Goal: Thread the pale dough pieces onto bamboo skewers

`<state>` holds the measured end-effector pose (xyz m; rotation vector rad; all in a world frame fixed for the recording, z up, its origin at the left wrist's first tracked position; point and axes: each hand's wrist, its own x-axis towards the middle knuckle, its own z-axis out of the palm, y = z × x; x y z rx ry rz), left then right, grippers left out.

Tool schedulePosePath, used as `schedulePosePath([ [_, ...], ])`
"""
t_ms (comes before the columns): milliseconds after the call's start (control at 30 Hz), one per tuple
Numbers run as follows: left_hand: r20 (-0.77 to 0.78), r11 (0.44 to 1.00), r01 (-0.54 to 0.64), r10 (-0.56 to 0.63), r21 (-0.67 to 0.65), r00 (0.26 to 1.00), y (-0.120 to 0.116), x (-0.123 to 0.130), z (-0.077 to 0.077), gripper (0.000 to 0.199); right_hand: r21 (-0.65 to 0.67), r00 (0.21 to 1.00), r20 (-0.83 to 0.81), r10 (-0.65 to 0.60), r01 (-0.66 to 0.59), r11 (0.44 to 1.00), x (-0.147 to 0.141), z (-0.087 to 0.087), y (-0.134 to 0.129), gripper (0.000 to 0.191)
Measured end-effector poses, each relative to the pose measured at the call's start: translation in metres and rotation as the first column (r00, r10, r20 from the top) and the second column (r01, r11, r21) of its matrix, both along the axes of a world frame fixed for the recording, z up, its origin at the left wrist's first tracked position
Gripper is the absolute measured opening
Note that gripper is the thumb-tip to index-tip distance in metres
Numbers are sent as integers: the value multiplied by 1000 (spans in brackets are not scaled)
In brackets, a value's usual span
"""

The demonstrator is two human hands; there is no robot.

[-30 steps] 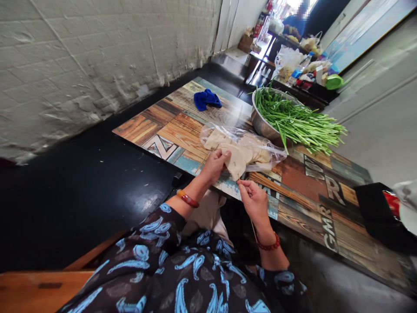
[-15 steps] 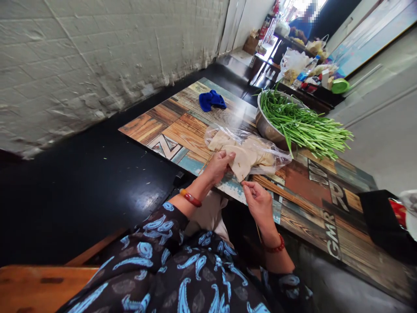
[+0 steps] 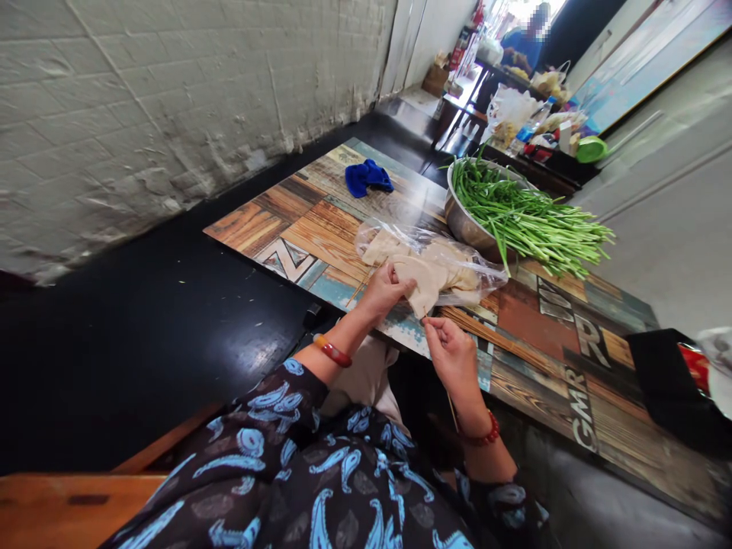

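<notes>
My left hand pinches a floppy, cream-coloured tofu sheet between thumb and fingers. Closed around a thin bamboo skewer, my right hand is just below the sheet's lower corner. The skewer's tip end meets that corner, and its long end runs back past the wrist. Behind both hands lies a clear plastic bag with more pale sheets in and on it. A bundle of skewers rests on the patterned table, right of my right hand.
A metal bowl heaped with long green stalks stands behind the bag. A crumpled blue cloth lies farther back. At the right edge is a black item. A person sits beyond a cluttered far table.
The view has shifted slightly. My left thumb has moved a little toward the right on the sheet, and the skewer tip shows more at the corner. Both hands keep their hold.
</notes>
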<state>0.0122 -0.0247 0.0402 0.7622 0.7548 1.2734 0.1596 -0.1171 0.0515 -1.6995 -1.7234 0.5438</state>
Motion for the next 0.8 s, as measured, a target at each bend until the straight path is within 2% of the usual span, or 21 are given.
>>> schedulePosePath([
  [200, -34, 999, 25, -24, 39, 999, 0, 0, 0, 32, 10, 1000, 21, 1, -1, 1000, -1, 2, 2, 32],
  [367, -58, 998, 66, -65, 20, 996, 0, -1, 0, 27, 1, 999, -27, 19, -19, 1000, 1, 0, 7, 33],
  [600, -23, 993, 115, -115, 26, 993, 2, -3, -2, 38, -42, 993, -114, 10, -15, 999, 7, -6, 10, 34],
  [800, 68, 986, 164, -161, -30, 985, 6, -6, -7, 40, -43, 992, -123, 36, -41, 998, 12, -9, 10, 33],
])
